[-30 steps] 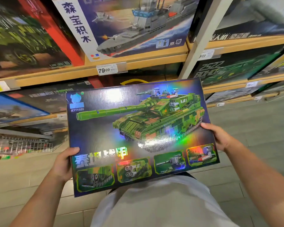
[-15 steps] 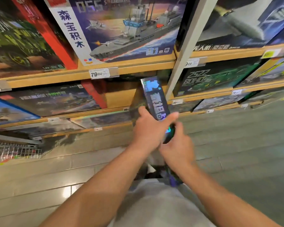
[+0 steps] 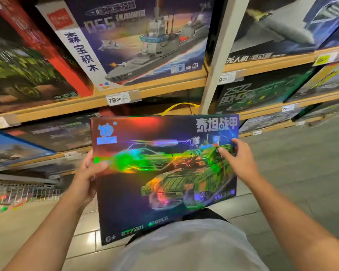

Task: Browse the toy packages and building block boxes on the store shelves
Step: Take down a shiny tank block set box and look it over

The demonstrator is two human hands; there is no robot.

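Shiny dark tank block box (image 3: 164,173) flipped since edge-on turn; other face shows. My left hand (image 3: 86,177) and right hand (image 3: 241,163) grip its sides. Still looking, not shelving.

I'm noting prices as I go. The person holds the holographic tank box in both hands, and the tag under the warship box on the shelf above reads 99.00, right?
Not quite. The price tag under the warship box reads 79.00, as the head view shows. The rest holds: the left hand and right hand both hold the holographic tank box.
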